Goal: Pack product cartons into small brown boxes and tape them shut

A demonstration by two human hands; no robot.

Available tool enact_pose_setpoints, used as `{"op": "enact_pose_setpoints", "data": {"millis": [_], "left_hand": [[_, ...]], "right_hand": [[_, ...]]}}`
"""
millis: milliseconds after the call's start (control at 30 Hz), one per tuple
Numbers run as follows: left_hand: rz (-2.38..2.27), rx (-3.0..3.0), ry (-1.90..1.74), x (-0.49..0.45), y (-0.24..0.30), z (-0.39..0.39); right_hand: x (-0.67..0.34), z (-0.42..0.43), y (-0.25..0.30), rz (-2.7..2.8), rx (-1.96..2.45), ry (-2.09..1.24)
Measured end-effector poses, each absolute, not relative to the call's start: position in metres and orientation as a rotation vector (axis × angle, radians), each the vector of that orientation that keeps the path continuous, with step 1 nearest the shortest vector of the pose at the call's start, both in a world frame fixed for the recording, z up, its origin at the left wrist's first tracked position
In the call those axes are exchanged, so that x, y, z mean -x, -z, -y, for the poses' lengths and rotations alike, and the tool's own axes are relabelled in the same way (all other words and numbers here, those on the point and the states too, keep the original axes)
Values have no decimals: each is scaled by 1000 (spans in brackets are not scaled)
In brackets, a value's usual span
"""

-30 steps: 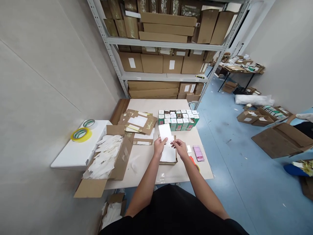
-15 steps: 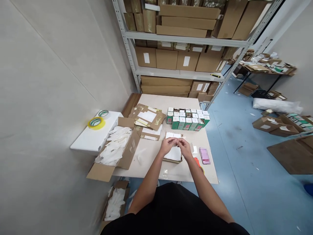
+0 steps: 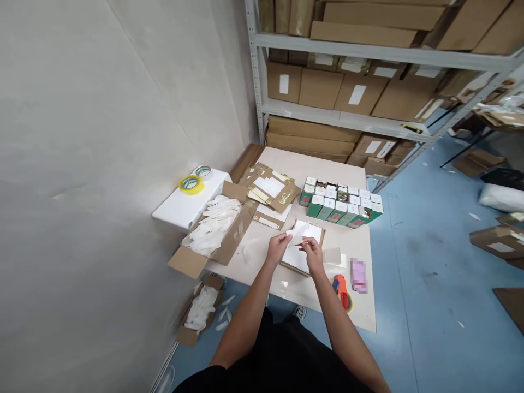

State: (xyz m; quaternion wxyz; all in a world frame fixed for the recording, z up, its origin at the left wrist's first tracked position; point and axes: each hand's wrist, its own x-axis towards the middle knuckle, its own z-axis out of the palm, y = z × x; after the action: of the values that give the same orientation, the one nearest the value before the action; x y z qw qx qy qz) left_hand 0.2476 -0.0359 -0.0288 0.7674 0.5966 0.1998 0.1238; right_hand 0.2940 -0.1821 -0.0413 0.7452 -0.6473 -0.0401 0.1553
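Above the stack of white sheets on cardboard (image 3: 313, 232), my left hand (image 3: 278, 248) pinches a thin white paper piece (image 3: 296, 233) that stands up from the fingertips. Close to its right, my right hand (image 3: 313, 254) has its fingers closed on a small, thin dark item (image 3: 299, 244), too small to name. To the right of that hand lie a greyish card (image 3: 332, 256) and some white paper beneath it. Nearer me is an orange tape dispenser (image 3: 340, 289), partly beside my right forearm. A pink blurred item (image 3: 358, 274) lies along the table's right edge.
Green-and-white boxes (image 3: 339, 207) stand in rows at the back right. Flattened cardboard (image 3: 282, 203) lies behind my left hand. An open carton (image 3: 233, 245) of white strips sits left, beside tape rolls (image 3: 191, 184) on a white ledge. Shelving (image 3: 339, 117) closes off the far side.
My hands, which were together, are now slightly apart, with the white paper piece raised in the left and the dark item showing in the right. The camera view has turned left.
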Motion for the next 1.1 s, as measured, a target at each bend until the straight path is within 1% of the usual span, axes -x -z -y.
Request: {"op": "enact_pose_setpoints", "data": {"millis": [100, 200, 333, 467, 567, 700, 800, 967, 1100], "left_hand": [[-538, -1297, -324, -243, 37, 28], [-531, -1323, -324, -240, 40, 26], [-435, -1341, -288, -234, 36, 18], [-445, -1319, -318, -223, 34, -19], [-522, -1307, -441, -209, 34, -59], [-737, -1178, -774, -177, 34, -103], [-884, -1077, -988, -149, 33, -117], [-1014, -990, -1149, -94, 34, -115], [-1089, -917, -1261, -47, 37, -110]], "right_hand": [[-295, 176, 47, -30, 1378, -341], [-290, 163, 46, -92, 1370, -372], [-278, 143, 37, -41, 1424, -348], [-271, 127, 33, 39, 1482, -315], [-270, 115, 36, 65, 1442, -300], [-272, 96, 46, 9, 1367, -251], [-273, 79, 55, 27, 1397, -248], [-259, 46, 64, 156, 1421, -437], [-221, 17, 64, 253, 1397, -634]]}}
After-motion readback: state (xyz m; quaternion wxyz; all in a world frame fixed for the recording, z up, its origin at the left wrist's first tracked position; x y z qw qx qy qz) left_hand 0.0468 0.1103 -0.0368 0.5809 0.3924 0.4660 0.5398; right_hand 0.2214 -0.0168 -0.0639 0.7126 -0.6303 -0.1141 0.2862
